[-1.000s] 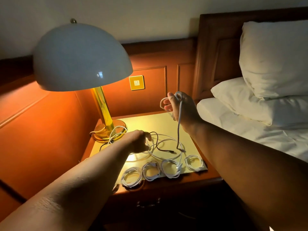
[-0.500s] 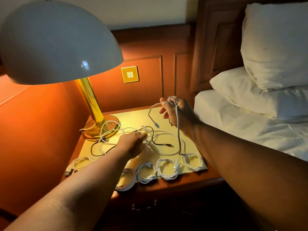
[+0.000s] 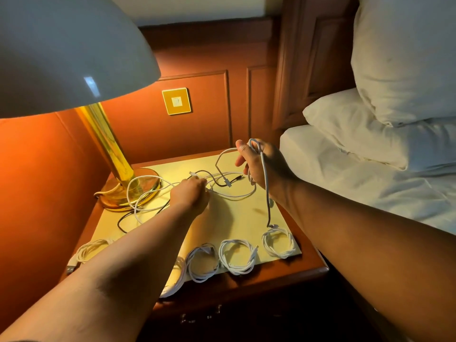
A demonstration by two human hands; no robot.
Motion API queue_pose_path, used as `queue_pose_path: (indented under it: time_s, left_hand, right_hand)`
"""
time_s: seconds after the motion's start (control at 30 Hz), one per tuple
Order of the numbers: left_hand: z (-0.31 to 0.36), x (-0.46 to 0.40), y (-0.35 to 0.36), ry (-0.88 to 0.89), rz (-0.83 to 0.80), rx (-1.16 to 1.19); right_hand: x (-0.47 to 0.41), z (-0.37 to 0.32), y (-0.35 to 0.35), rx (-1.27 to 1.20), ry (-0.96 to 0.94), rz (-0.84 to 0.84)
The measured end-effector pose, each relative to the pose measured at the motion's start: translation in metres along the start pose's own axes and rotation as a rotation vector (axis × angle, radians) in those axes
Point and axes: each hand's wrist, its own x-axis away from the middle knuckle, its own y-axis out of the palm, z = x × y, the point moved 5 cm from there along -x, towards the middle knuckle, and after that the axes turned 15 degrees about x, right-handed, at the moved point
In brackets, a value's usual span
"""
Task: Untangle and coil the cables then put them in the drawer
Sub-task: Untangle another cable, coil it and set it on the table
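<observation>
A person's right hand [image 3: 262,166] grips a looped white cable [image 3: 264,178] above a bedside table [image 3: 291,275], while the left hand [image 3: 191,196] pinches a strand in the tangled cables [image 3: 148,193] beside a brass lamp [image 3: 116,156]. Coiled white cables [image 3: 237,257] line the table's front edge.

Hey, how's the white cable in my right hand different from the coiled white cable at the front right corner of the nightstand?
The cable in the right hand is looped over the right hand, with one end dangling; the coiled cable lies flat on the nightstand. The held cable is mostly unwound, with only a loop or two at the hand; the coiled one is a neat round bundle. The held one is gripped; the coiled one is untouched. Both are thin and white.
</observation>
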Motion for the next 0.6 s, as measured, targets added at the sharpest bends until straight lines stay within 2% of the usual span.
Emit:
queue_pose_path:
  time_s: [0.1,0.17,0.23,0.27,0.37,0.47,0.6]
  left_hand:
    - [0.011,0.004,-0.021,-0.025,0.069,0.115]
    - [0.024,0.009,-0.042,-0.047,0.063,0.510]
    - [0.042,0.020,-0.064,-0.081,-0.077,0.991]
    - [0.051,0.027,-0.076,-0.083,-0.145,1.112]
    - [0.066,0.057,-0.120,-0.021,-0.172,1.188]
    - [0.072,0.088,-0.164,-0.019,-0.072,1.252]
    - [0.071,0.128,-0.214,0.012,-0.014,1.201]
  right_hand:
    - [0.003,-0.002,-0.003,0.018,0.022,-0.019]
    - [0.009,-0.011,-0.007,0.025,0.031,-0.039]
    - [0.016,-0.023,-0.013,0.042,0.019,-0.050]
    - [0.021,-0.032,-0.017,0.056,0.018,-0.052]
    - [0.039,-0.059,-0.029,0.087,-0.003,-0.089]
    - [0.065,-0.082,-0.036,0.114,-0.076,-0.140]
    - [0.111,-0.110,-0.036,0.520,-0.316,-0.285]
